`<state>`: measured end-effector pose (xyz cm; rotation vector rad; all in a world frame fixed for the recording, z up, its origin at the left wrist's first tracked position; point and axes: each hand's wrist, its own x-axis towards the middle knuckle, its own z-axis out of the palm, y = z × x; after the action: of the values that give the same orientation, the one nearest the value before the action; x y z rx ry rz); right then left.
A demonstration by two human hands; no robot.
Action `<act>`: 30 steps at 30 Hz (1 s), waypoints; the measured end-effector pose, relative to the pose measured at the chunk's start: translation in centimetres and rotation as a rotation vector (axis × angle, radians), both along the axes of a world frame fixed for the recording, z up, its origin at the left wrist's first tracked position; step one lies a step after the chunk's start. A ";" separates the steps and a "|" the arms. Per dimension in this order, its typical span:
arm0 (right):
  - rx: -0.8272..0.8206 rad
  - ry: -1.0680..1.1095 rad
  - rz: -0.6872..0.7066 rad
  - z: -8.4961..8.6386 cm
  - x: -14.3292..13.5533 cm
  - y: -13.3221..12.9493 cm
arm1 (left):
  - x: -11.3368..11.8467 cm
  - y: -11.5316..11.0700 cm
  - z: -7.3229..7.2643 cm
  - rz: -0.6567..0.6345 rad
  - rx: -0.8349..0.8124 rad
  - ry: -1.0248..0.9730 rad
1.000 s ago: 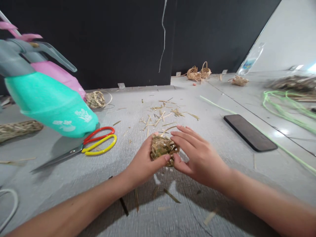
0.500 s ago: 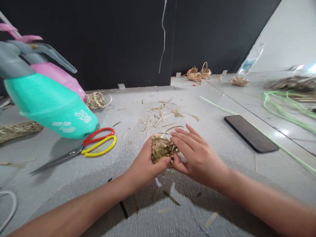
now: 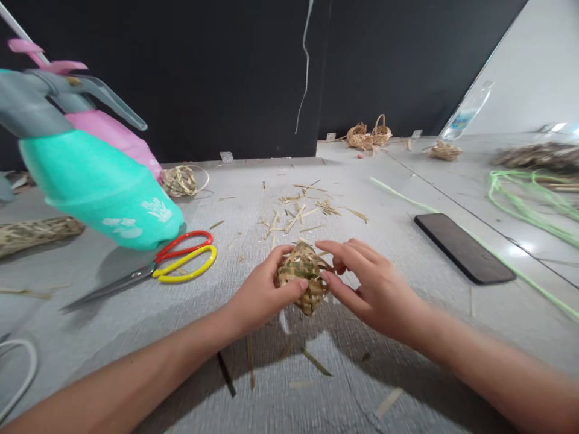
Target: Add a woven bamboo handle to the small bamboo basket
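Note:
A small woven straw basket [image 3: 304, 277], yellow-green and rounded, is held just above the grey table [image 3: 362, 374] at the centre. My left hand [image 3: 261, 294] grips its left side, thumb across the front. My right hand [image 3: 371, 286] touches its right side, with the fingertips pinching at the weave near the rim. Its far side is hidden behind my fingers.
Scissors [image 3: 156, 271] with red and yellow handles lie to the left, beside a teal spray bottle [image 3: 97, 187] and a pink one [image 3: 113, 138]. Straw trimmings [image 3: 303, 208] lie beyond my hands. A black phone [image 3: 464, 247] lies right, with green cord [image 3: 529, 202] and other small baskets [image 3: 368, 135] farther off.
The basket has been turned and lifted a little, so more of its woven side shows. My right fingers have drawn in from lying flat over it to pinching at its right edge.

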<state>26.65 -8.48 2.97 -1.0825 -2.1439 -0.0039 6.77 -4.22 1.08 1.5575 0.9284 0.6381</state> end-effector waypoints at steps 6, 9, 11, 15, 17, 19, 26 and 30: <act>-0.032 0.022 0.021 0.2 0.1 -0.2 | -0.2 -0.1 0.0 -0.010 0.074 0.049; -0.031 0.019 0.020 0.2 0.0 -0.3 | -0.1 -0.2 0.2 -0.009 0.107 0.093; -0.014 0.017 -0.004 0.1 -0.1 -0.3 | -0.1 -0.4 0.4 -0.004 0.118 0.115; 0.000 0.017 -0.024 0.0 -0.2 -0.4 | 0.0 -0.6 0.5 0.000 0.125 0.138; -0.006 0.035 -0.016 0.0 -0.2 -0.4 | -0.1 -0.6 0.5 -0.002 0.123 0.143; -0.019 0.052 -0.012 0.0 -0.2 -0.4 | 0.0 -0.6 0.6 -0.004 0.123 0.154; -0.006 0.018 0.002 0.2 -0.3 -0.5 | 0.2 -0.8 0.8 -0.006 0.142 0.182; 0.010 -0.033 0.004 0.3 -0.2 -0.4 | 0.3 -0.8 0.7 -0.022 0.148 0.179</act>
<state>26.41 -8.91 3.26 -1.0796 -2.1737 -0.0306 7.03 -5.03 1.82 1.7772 1.0142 0.5691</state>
